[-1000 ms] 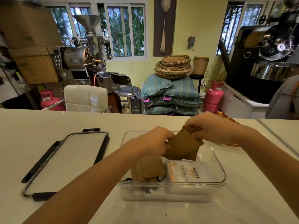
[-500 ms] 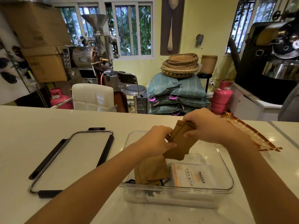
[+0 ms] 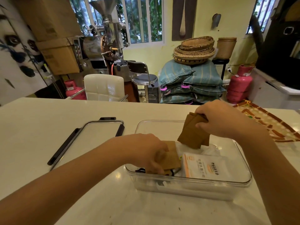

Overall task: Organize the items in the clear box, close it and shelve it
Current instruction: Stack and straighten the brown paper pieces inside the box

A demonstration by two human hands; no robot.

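Note:
The clear box [image 3: 191, 187] stands open on the white counter in front of me. My right hand [image 3: 217, 120] grips a small stack of brown paper packets [image 3: 193, 135] by the top, held upright above the far side of the box. My left hand [image 3: 151, 153] reaches into the box's near left corner and holds another brown packet [image 3: 173, 156] lying there. A white and orange sachet [image 3: 206, 166] lies flat in the box to the right of it. Dark cords and white items show underneath. The box's lid [image 3: 90, 140], clear with black clips, lies on the counter to the left.
A woven orange and white mat [image 3: 272, 124] lies on the counter at the right. Behind the counter stand a white chair [image 3: 103, 86], a stool, stacked sacks with baskets, pink gas cylinders and a coffee roaster.
My left hand let go of the stack and dropped into the box onto the lower brown packet. My right hand kept the stack and shifted it right.

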